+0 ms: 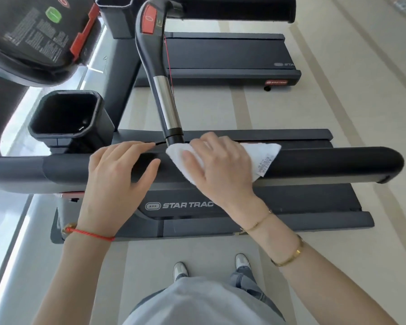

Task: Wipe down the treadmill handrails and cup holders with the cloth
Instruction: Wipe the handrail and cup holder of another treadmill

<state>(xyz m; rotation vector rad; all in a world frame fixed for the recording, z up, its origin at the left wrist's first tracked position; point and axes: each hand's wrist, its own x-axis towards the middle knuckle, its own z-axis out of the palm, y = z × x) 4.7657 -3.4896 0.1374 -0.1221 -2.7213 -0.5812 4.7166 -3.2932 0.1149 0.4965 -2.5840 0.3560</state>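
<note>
Pressing flat, the right hand (217, 160) pins the cloth (263, 158) to the handrail (326, 163); left hand (117, 174) rests open beside it.

The right hand (217, 160) covers the middle of the white folded cloth (265, 156), whose small printed label is too fine to read. The black padded side handrail (326, 164) is hidden beneath both. The dark console panel (31, 31) at upper left is cut by the frame edge, its white text illegible. The black square cup holder (66, 113) has a shadowed bottom. Both forearms leave the lower edge.
</note>
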